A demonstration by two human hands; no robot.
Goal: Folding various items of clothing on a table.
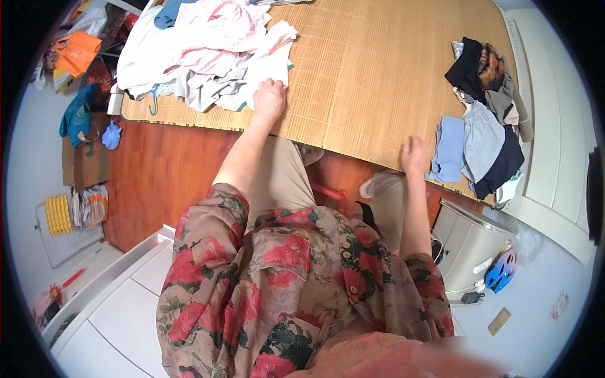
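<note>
My left hand (270, 100) rests at the lower corner of a white garment (274, 59), its fingers curled at the fabric; whether they grip it cannot be told. That garment lies at the right side of a loose heap of clothes with a pink-and-white patterned garment (227, 23) and a grey garment (201, 90). My right hand (414, 153) is at the near edge of the bamboo mat (359, 85), fingers curled, with no cloth visible in it. Just right of it lies a folded blue garment (447, 149), beside grey shorts (482, 137) and black garments.
A blue hanger hook (153, 101) pokes out under the heap. A cream headboard (548, 118) borders the mat on the right. Below it stand a cream bedside cabinet (465, 245) and a blue-and-pink helmet (501, 271). White drawers (127, 312) are at lower left.
</note>
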